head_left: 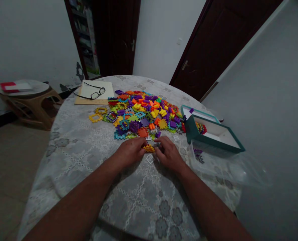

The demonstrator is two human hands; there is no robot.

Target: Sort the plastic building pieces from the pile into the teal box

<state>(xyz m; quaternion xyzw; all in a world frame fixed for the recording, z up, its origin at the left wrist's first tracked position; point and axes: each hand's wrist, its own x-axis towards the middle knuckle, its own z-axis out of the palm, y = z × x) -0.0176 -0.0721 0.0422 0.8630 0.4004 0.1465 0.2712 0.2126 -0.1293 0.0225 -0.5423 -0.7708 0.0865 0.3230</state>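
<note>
Between my two hands, at the near edge of a heap of building pieces point(144, 122), is a small yellow toothed plastic building piece point(149, 148) with a bit of red at its top. My left hand point(131, 149) pinches its left end between thumb and fingers. From the other side my right hand point(169, 153) closes on the right end with bent fingers. Just below the piece, a white window-shaped piece point(150, 159) lies flat on the tablecloth. An orange toothed square point(143, 132) lies just beyond my fingertips.
At the right stand a green-edged box point(214, 140) with a string of colourful pieces inside and a clear plastic container point(214, 164) with some purple and grey pieces. Glasses point(98, 93) rest on a pad point(108, 87) at the back left. Yellow frames point(95, 117) lie left of the heap.
</note>
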